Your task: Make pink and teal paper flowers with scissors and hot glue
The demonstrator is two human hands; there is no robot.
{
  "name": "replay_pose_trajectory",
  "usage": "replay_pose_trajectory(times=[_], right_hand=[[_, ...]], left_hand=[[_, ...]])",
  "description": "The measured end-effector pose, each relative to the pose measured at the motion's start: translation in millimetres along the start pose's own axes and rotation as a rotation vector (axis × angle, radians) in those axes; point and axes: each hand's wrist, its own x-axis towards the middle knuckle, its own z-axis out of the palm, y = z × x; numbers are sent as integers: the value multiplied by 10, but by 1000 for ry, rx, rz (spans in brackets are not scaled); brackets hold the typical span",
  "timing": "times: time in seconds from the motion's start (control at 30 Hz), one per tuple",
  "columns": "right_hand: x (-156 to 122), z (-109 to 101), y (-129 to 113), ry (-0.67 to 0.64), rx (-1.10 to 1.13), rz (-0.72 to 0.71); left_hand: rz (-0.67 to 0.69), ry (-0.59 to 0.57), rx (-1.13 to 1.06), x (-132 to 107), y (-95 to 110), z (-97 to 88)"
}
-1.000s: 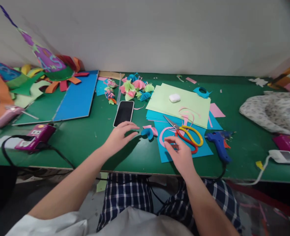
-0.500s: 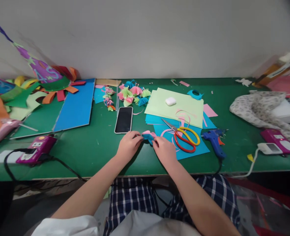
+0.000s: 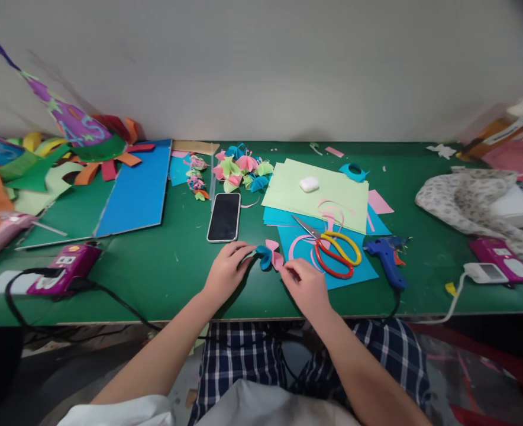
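Between my hands, near the table's front edge, is a small folded paper flower with a blue part (image 3: 264,258) and a pink part (image 3: 275,257). My left hand (image 3: 229,267) pinches the blue side between thumb and forefinger. My right hand (image 3: 304,285) has its thumb and forefinger closed on the lower edge of the pink side. Just right of it, scissors (image 3: 335,251) with red and yellow handles lie on blue paper (image 3: 354,273). A phone (image 3: 224,218) rests beyond my left hand. Similar paper flowers (image 3: 237,170) are piled behind the phone.
Light green sheets (image 3: 319,201) carry a white case (image 3: 309,184). A blue glue gun (image 3: 390,260) lies to the right, its cord over the front edge. A blue board (image 3: 135,192), a paper party hat (image 3: 84,135), a pink glue gun (image 3: 6,234) and a purple power strip (image 3: 68,269) are left.
The paper flower has opened out, showing blue and pink petals side by side. My right hand has shifted slightly right and nearer to me; my left hand moved a little nearer too.
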Motion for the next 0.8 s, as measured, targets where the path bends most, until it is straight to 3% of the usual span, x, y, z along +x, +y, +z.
replay_pose_trajectory(times=[0.2, 0.43, 0.6, 0.73, 0.8], right_hand=[[190, -59, 157, -23, 117, 15], [214, 67, 180, -49, 201, -9], [205, 65, 210, 20, 260, -22], [189, 17, 231, 100, 316, 13], [180, -4, 240, 117, 342, 33]], left_hand=[[-181, 46, -23, -80, 268, -25], [-223, 24, -20, -16, 363, 63], [-241, 93, -27, 51, 416, 85], [-253, 181, -109, 123, 769, -222], [-212, 124, -464, 99, 1018, -472]])
